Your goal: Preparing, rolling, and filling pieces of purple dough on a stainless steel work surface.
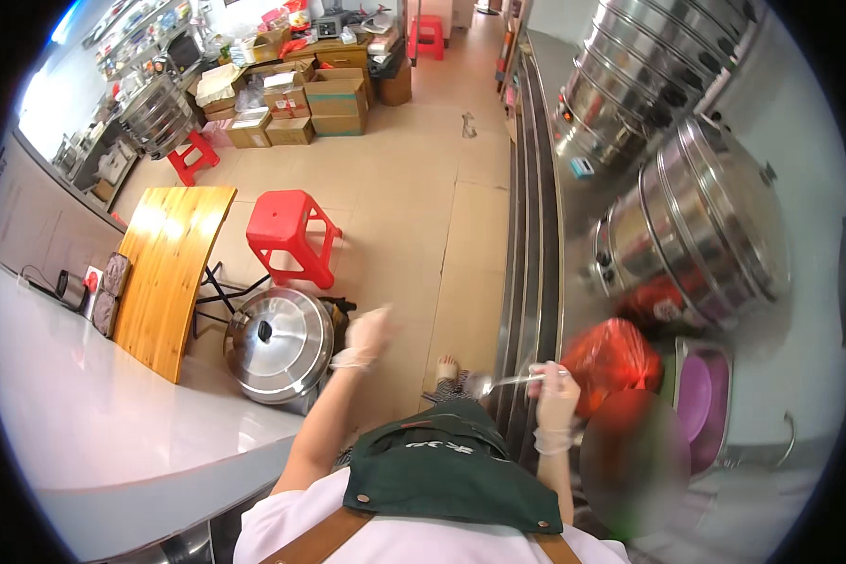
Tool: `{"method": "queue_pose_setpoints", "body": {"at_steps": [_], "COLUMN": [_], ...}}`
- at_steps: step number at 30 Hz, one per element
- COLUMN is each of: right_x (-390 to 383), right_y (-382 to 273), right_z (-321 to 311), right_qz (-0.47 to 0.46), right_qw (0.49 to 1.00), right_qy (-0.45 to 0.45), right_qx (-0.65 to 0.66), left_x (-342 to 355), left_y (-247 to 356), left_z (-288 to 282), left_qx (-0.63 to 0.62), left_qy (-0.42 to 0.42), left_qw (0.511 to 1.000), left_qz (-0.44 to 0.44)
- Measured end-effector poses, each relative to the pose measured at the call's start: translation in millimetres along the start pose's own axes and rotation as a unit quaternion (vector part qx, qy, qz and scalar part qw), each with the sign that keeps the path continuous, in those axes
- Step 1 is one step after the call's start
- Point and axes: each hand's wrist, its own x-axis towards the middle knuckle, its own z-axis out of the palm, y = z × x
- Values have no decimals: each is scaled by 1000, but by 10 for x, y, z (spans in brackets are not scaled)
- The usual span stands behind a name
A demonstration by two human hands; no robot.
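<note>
In my right hand (555,387), a metal spoon (508,381) with a long handle points leftward, its bowl end blurred above the floor by my apron. A thin clear glove covers this hand, and the fingers are closed on the handle. Right beside it sits a red plastic bag (613,362) on the steel counter. My left hand (370,336), also gloved, is raised in front of me, just right of a large round pot with a shiny lid (287,343). Motion smears its fingers, and I see nothing held in it.
A red stool (289,230) and a wooden folding table (164,273) stand ahead on the left. White counter (188,423) bounds my near left. Along the right counter are steel steamer stacks (696,226) and a sink holding a purple basin (696,395). Cardboard boxes (334,103) lie farther back.
</note>
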Motion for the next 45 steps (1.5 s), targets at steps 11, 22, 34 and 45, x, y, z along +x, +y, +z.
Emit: {"method": "queue_pose_setpoints", "body": {"at_steps": [11, 22, 34, 45], "right_x": [2797, 3750, 4464, 4204], "right_y": [-1168, -1282, -1050, -1014], "right_z": [2073, 4191, 6010, 6939], "right_qz": [-52, -44, -17, -27], "right_qw": [987, 951, 743, 430], "right_qy": [-124, -304, -664, -887], "right_qx": [92, 19, -80, -168], "left_x": [-97, 2714, 3489, 3618], "left_y": [-1083, -911, -1238, -489], "left_z": [73, -1361, -1121, -776], "left_qx": [-247, -545, -19, -210], "left_qy": [-35, 269, 442, 669], "left_qw": [856, 740, 807, 359], "left_qz": [-453, -290, -390, -616]}}
